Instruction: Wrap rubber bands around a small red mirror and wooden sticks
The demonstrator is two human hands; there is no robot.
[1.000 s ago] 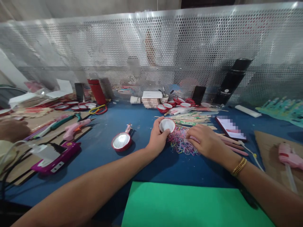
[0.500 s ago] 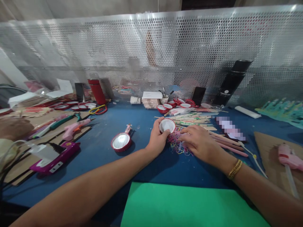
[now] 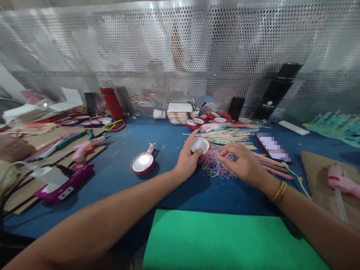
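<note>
Left hand (image 3: 187, 161): thumb pressed to the face, fingers behind, gripping a round disc with a red rim and pale film-like face (image 3: 200, 145). Right hand (image 3: 244, 161): thumb and index fingertips drawn close over a tangled heap of thin pink, lilac and yellow bands (image 3: 216, 169) at the disc's five o'clock; I cannot tell whether a band is pinched. A second disc, red-rimmed with a silvery face (image 3: 143, 163), lies on the blue table between eight and nine o'clock of mine.

Judged advice: I should keep the disc steady and my thumb near its rim, sparing the face. Strands look liable to snag — best lifted singly by the fingertips, slowly, wrist clear of the heap.

Limits of view: the disc's underside and my left fingers' contact are hidden. At my right hand's two o'clock, the screen of a flat dark phone (image 3: 272, 147) is pixelated. At three, a pink glue gun (image 3: 334, 174) is cut off; at far nine, another person's hand (image 3: 15, 148) is cropped and blurred
</note>
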